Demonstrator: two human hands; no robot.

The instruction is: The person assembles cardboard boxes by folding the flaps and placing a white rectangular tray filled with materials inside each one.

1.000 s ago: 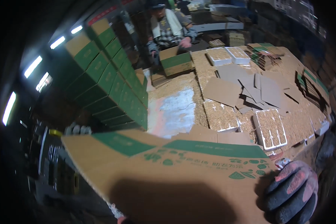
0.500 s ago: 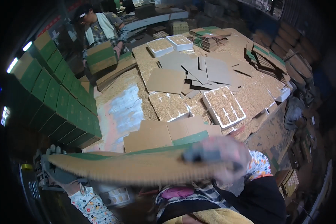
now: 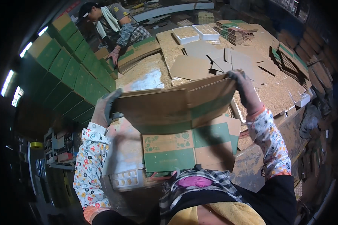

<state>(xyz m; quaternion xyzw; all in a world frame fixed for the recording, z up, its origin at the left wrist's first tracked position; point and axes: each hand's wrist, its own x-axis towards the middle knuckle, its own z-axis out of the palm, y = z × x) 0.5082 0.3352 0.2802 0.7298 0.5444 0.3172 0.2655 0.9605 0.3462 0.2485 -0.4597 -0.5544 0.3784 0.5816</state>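
A flattened brown cardboard carton [image 3: 154,108] with a green band hangs in front of me, held up between both hands. My left hand [image 3: 108,107], in a dark grey glove, is closed round its left end. At its upper right corner my right hand [image 3: 246,88], gloved alike, grips the edge with fingers curled over the top. Beneath it another flat green-and-brown carton [image 3: 169,152] lies on the table, partly shaded. The lifted carton covers part of the table behind it.
Stacked green-and-brown boxes [image 3: 67,71] form a wall at left. Beyond, a co-worker [image 3: 118,32] reaches toward them. White foam trays of chaff [image 3: 186,34], loose cardboard sheets [image 3: 193,67] and carton bundles [image 3: 291,60] cover the table. A white foam insert [image 3: 127,179] lies at the near edge.
The carton has swung up and away from me, from edge-on near my body to over the table. Both hands moved forward with it. The co-worker let go of a box and bent lower.
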